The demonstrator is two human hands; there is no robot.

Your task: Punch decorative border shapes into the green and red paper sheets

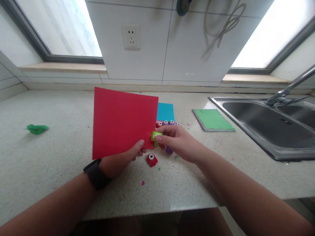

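Note:
A large sheet of red paper point(125, 121) is held up above the counter, tilted toward me. My left hand point(134, 151) grips its lower edge, thumb in front and fingers behind. At the sheet's lower right corner, my right hand point(172, 139) pinches a small lime-green craft punch point(156, 135) that sits against the paper's edge. Just below lies a red craft punch point(152, 160) with a heart mark on top. A purple punch point(169, 150) shows partly under my right hand. Several more punches point(165, 123) stand in a row behind it, partly hidden.
Blue paper point(165, 111) lies behind the red sheet. A stack of green paper with a punched border point(213, 120) rests near the steel sink point(248, 111). Green crumpled material point(36, 129) is at far left. Small paper cutouts point(143, 183) are scattered on the counter point(123, 196).

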